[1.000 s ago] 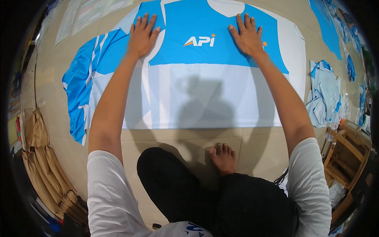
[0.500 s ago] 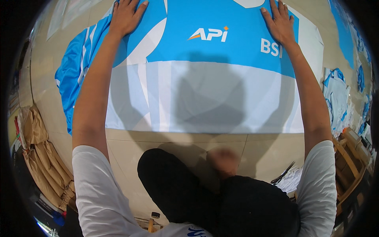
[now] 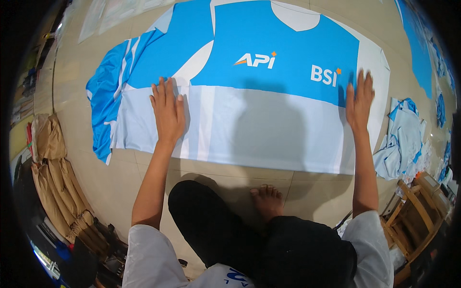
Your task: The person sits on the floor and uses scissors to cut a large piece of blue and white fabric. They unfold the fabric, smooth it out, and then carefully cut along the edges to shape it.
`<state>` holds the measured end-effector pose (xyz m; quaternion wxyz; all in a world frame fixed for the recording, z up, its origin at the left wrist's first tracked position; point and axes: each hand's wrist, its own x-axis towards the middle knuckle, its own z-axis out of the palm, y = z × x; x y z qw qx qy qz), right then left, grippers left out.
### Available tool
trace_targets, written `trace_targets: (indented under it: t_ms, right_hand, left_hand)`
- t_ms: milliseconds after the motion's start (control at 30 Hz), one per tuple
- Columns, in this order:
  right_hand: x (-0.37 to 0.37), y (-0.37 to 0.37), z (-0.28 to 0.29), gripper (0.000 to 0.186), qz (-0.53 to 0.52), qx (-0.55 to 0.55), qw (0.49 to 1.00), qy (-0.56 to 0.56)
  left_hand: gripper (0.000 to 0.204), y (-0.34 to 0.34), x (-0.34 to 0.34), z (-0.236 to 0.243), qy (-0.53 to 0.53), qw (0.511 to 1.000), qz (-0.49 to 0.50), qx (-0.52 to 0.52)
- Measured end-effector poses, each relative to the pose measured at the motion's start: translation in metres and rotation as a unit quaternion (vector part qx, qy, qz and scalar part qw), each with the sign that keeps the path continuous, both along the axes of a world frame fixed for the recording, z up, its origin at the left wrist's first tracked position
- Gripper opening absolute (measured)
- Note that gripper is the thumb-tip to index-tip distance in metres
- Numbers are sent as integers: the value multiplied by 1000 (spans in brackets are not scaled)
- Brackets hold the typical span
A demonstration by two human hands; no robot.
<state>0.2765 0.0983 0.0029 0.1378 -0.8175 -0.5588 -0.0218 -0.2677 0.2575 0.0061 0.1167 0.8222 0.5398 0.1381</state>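
Note:
A blue, pale-grey and white jersey fabric piece (image 3: 285, 43) lies spread on the tiled floor, with white printed logos on its blue part and a bunched blue fold at the left. My left hand (image 3: 167, 110) rests palm down on it, fingers extended, near the seam between blue and pale panels. My right hand (image 3: 357, 103) lies palm down at its right part, beside the white edge panel, fingers extended. Neither hand grips anything.
Crumpled pale-blue and blue fabric (image 3: 398, 139) lies at the right, with another blue sheet (image 3: 413, 43) beyond. A wooden frame (image 3: 418, 221) stands lower right. Brown paper bundles (image 3: 57, 192) are at the left. My bare foot (image 3: 266, 199) and dark-clothed legs are below the fabric.
Both hands have moved from the top of the fabric down toward me, the left ending near the seam, the right beside the white panel. The printed logo formerly under my right hand is uncovered.

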Motion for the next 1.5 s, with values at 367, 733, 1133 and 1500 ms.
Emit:
trace_targets:
  t_ms: [367, 733, 1133, 1500]
  right_hand:
    - [-32, -320, 78, 66, -110, -61, 991, 52]
    - [-94, -340, 60, 68, -142, -64, 981, 118]
    - [-71, -311, 24, 70, -157, -173, 970, 70]
    - [-71, -311, 19, 72, -155, -183, 969, 55]
  left_hand:
    - [55, -5, 9, 0, 42, 998, -35, -23]
    - [52, 40, -21, -12, 40, 999, 22, 10]
    - [65, 38, -28, -26, 47, 999, 7, 23]
    - [70, 49, -94, -19, 100, 986, 134, 14]
